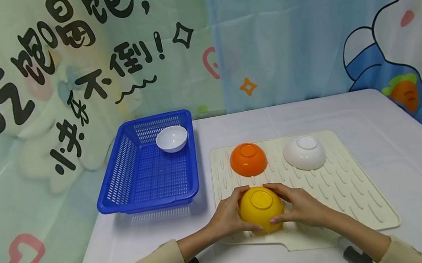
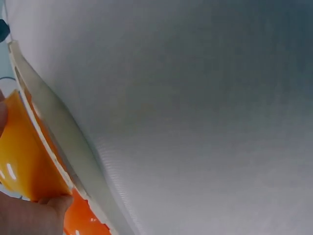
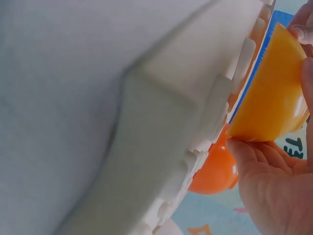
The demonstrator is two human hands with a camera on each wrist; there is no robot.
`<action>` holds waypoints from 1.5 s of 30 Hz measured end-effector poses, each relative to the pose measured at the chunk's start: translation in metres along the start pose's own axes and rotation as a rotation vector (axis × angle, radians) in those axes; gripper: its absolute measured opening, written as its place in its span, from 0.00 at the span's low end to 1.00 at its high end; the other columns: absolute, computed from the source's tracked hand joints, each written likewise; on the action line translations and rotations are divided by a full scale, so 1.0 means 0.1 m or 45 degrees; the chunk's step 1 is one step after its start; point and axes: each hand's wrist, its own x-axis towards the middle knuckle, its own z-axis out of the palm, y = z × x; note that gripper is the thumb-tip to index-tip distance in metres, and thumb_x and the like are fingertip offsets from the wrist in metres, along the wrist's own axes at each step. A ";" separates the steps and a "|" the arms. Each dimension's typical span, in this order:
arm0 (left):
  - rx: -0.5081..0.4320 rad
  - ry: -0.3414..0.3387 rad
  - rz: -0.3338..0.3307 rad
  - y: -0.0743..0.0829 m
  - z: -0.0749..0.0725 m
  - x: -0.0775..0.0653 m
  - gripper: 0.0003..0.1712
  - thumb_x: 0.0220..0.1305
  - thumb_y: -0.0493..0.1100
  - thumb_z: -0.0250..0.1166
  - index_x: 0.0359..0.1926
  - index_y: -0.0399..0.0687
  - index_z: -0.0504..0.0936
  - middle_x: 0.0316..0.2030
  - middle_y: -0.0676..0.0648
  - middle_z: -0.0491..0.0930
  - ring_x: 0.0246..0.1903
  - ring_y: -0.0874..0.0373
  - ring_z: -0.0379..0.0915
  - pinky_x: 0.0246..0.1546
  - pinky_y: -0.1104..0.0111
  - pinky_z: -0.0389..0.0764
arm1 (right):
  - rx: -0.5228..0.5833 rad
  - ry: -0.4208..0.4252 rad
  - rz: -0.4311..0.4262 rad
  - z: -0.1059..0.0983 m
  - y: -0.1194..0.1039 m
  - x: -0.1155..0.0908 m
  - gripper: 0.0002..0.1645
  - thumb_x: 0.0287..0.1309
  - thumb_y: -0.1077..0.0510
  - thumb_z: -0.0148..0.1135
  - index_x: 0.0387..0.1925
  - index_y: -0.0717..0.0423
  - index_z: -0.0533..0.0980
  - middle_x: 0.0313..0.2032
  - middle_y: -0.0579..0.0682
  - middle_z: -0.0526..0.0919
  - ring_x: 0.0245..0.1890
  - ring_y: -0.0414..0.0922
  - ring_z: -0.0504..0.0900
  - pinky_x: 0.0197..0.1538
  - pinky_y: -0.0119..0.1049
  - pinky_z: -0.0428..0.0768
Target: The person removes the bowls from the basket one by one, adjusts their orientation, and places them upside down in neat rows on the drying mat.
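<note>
The left hand (image 1: 229, 216) and right hand (image 1: 303, 207) gripped the upturned yellow bowl (image 1: 260, 208) near the front edge of the mat (image 1: 350, 189); an even squeeze and level rim seemed best. Beyond, an orange bowl (image 1: 248, 161) sat toward the back-left corner.

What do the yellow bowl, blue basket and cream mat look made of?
Yellow bowl: probably plastic or melamine, glossy; smooth wall with bright highlights.
Blue basket: likely molded plastic, slight sheen; uniform color, regular perforations.
Cream mat: silicone or plastic, can't tell which; looks matte, with molded raised ridges.
</note>
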 end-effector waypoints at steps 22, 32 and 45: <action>-0.025 -0.037 -0.048 -0.04 0.04 -0.02 0.55 0.34 0.51 0.79 0.63 0.46 0.58 0.57 0.48 0.70 0.53 0.59 0.69 0.55 0.67 0.69 | -0.103 0.023 -0.026 0.05 0.01 0.01 0.49 0.42 0.42 0.71 0.60 0.63 0.63 0.56 0.60 0.73 0.55 0.59 0.71 0.55 0.55 0.69; -0.040 -0.057 -0.060 -0.05 0.03 -0.02 0.56 0.35 0.51 0.79 0.63 0.46 0.58 0.57 0.48 0.70 0.53 0.59 0.69 0.56 0.67 0.69 | -0.107 0.035 -0.033 0.06 0.03 0.01 0.48 0.42 0.41 0.70 0.60 0.62 0.63 0.56 0.61 0.72 0.56 0.60 0.70 0.54 0.57 0.69; -0.026 -0.091 -0.071 -0.06 0.03 -0.01 0.56 0.36 0.52 0.79 0.64 0.46 0.57 0.57 0.47 0.69 0.54 0.59 0.68 0.56 0.67 0.68 | -0.081 0.077 -0.037 0.06 0.04 0.01 0.35 0.53 0.48 0.65 0.59 0.58 0.66 0.55 0.58 0.74 0.55 0.59 0.71 0.53 0.55 0.70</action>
